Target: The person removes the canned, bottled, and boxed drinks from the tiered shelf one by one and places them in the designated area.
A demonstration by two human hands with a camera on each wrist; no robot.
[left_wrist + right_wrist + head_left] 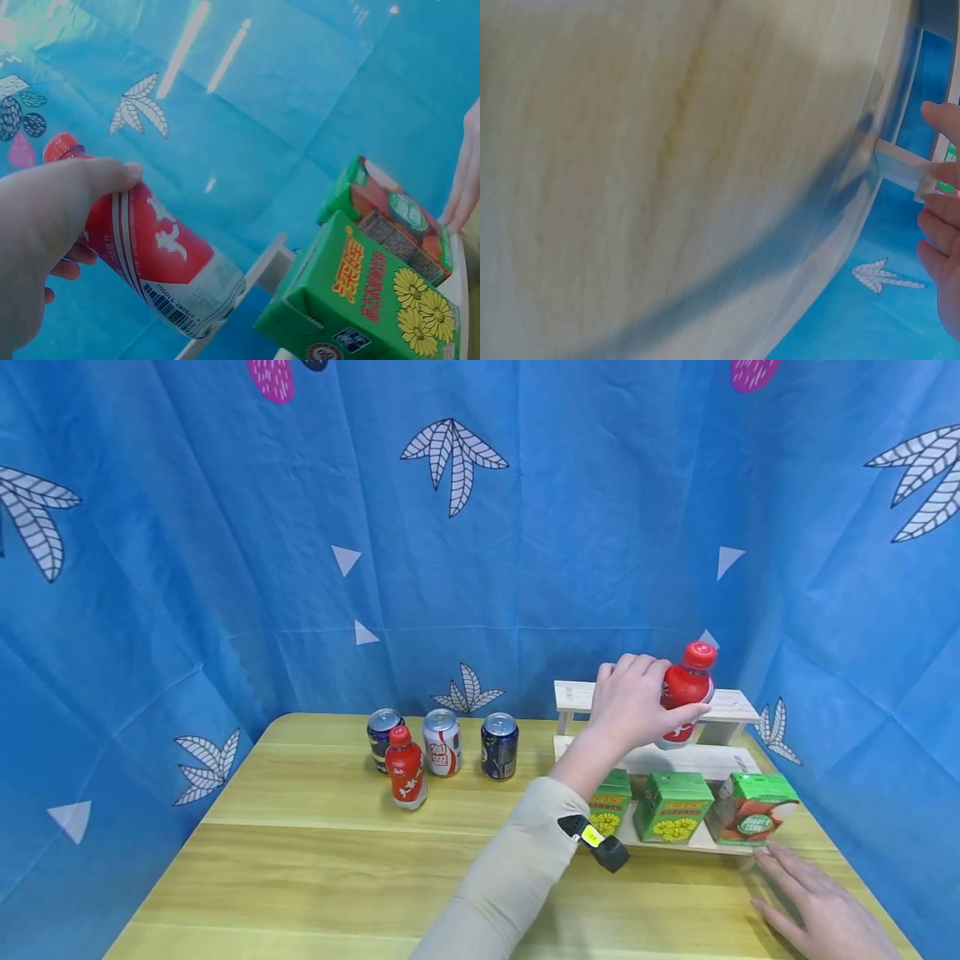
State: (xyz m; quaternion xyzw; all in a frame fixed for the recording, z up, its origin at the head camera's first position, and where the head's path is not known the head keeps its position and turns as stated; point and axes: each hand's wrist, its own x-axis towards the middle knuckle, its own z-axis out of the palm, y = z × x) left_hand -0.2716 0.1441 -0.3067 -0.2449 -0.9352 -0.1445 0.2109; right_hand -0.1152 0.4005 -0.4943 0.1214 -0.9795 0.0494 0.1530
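Head view, right of centre: a red bottle is grasped by the left hand at the wooden rack; it is best kept upright, clear of the cartons (right hand, fingers extended, lower right).

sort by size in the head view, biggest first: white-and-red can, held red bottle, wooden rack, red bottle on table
1. Wooden rack
2. Held red bottle, partly covered by the left hand
3. Red bottle on table and white-and-red can: too alike to rank
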